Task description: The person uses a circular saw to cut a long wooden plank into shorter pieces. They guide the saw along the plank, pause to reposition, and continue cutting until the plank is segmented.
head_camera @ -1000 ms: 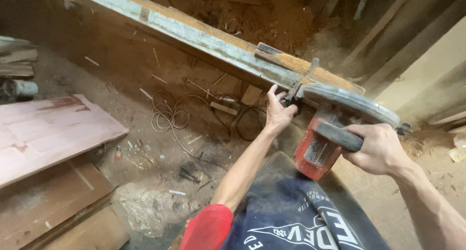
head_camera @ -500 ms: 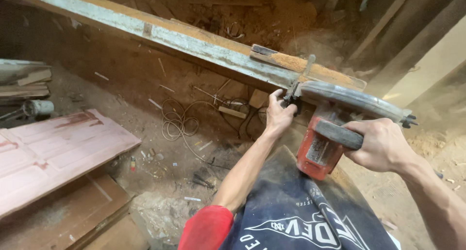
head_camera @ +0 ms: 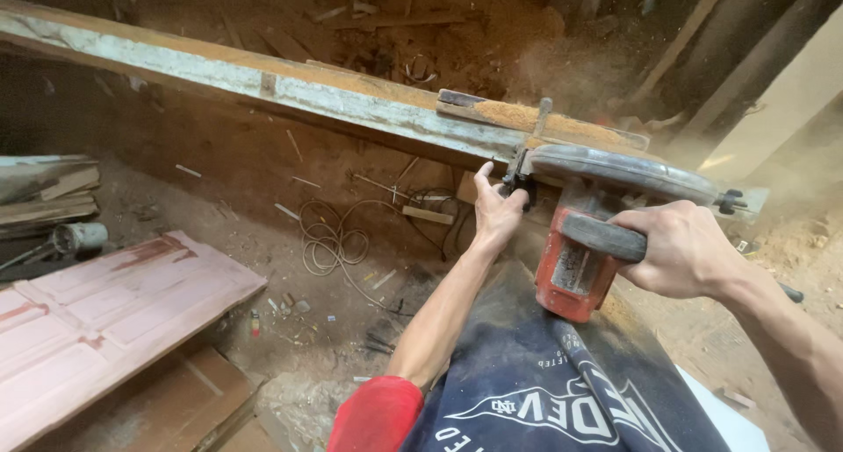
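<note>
Gripping the black handle of the red circular saw, the right hand has its fingers wrapped fully around the grip. The left hand rests against the near edge of the long plank, fingers curled by the saw's front end; whether they hold the guard lever or only steady the wood is hard to tell. The saw sits on the plank's right end, its grey blade guard flat over the wood, with sawdust piled just ahead of it.

For a clean cut, the base should probably stay flat on the plank and the left fingers clear of the blade line (dust hangs in the air to the right and clouds that side).

Below the plank, a coiled cord lies on the dirt floor among wood scraps. A pinkish panelled door lies flat at lower left, well apart from the saw.
</note>
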